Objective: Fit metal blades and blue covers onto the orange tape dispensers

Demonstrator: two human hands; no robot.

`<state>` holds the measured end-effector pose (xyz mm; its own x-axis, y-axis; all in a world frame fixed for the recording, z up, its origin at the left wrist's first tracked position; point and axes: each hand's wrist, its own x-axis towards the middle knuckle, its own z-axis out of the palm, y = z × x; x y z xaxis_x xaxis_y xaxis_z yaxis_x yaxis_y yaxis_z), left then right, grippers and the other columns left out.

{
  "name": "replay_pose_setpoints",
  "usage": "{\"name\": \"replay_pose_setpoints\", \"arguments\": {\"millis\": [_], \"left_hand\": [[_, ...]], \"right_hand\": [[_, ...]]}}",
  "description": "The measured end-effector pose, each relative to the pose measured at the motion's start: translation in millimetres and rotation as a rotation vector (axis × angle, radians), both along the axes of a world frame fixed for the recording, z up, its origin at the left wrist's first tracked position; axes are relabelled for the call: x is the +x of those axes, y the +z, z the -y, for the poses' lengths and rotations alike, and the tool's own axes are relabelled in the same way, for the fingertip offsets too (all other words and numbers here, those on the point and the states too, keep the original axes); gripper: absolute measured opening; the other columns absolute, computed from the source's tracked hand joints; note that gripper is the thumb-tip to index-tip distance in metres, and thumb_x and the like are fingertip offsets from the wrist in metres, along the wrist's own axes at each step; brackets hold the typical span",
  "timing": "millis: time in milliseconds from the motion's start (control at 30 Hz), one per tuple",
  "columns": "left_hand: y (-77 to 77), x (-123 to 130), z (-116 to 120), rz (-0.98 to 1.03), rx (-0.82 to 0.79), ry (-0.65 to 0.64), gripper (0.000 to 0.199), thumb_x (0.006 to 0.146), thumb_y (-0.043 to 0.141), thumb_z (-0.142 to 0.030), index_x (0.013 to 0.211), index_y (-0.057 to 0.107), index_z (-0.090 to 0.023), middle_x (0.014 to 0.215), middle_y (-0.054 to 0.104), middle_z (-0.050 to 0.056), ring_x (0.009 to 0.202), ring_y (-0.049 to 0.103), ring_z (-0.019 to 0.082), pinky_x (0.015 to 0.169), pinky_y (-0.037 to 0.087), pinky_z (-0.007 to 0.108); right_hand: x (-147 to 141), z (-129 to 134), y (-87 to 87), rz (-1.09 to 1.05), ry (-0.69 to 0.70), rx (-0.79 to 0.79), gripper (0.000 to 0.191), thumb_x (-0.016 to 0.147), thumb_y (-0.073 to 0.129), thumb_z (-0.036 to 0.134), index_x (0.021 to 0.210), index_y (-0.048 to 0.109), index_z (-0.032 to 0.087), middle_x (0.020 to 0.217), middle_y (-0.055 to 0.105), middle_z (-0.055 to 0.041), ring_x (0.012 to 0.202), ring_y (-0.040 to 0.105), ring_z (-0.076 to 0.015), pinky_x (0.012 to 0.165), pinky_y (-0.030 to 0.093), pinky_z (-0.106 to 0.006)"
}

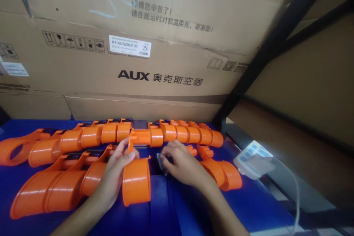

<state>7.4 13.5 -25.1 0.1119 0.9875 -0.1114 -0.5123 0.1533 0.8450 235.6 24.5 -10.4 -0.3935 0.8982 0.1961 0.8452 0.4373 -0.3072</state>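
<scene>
My left hand (118, 164) is closed on an orange plastic ring with a clip-like bracket (136, 184), held upright near the middle of the blue surface. Its thumb and fingers grip the bracket part above the ring. To the right, my right hand (179, 162) has its fingers curled round a small dark grey object (160, 163), mostly hidden by the hand. Similar orange rings (91, 136) stand in a long row behind both hands, many with black pieces in their brackets. More such rings (65, 190) lie left of my left hand, and others (231, 175) right of my right hand.
A large cardboard carton (160, 59) with AUX lettering forms the back. Right of the blue surface (254, 206) sits a white device with a cable (254, 160). A dark metal frame post (249, 70) slants up on the right.
</scene>
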Motion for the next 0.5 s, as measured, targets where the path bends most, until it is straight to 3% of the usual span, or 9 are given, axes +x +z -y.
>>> {"name": "replay_pose_setpoints", "arguments": {"millis": [200,367,500], "left_hand": [[-11.2,-3,-3,-0.085,0.055,-0.002,0.042,0.079,0.083,-0.04,0.114,0.066,-0.023,0.073,0.063,-0.004,0.061,0.054,0.013,0.06,0.044,0.021],[-18.9,-3,-5,-0.094,0.072,0.002,0.044,0.082,0.082,-0.039,0.12,0.065,-0.025,0.076,0.065,-0.003,0.066,0.056,0.013,0.065,0.046,0.021],[-19.1,-1,-4,-0.091,0.072,0.012,0.045,0.082,0.082,-0.037,0.121,0.064,-0.025,0.074,0.064,-0.004,0.067,0.057,0.014,0.065,0.045,0.022]], "right_hand": [[3,-1,2.5,-0.183,-0.05,0.019,0.02,0.094,0.06,0.02,0.075,0.067,0.022,0.079,0.068,-0.0029,0.082,0.062,-0.0222,0.077,0.048,-0.034],[1,-1,2.3,-0.815,-0.055,-0.065,0.024,0.099,0.061,0.035,0.079,0.068,0.021,0.074,0.072,-0.0021,0.067,0.066,-0.018,0.066,0.052,-0.03],[-9,2,-3.3,-1.151,-0.082,-0.18,0.028,0.096,0.071,0.045,0.082,0.069,0.021,0.055,0.063,0.0041,0.042,0.047,-0.0091,0.042,0.039,-0.02]]}}
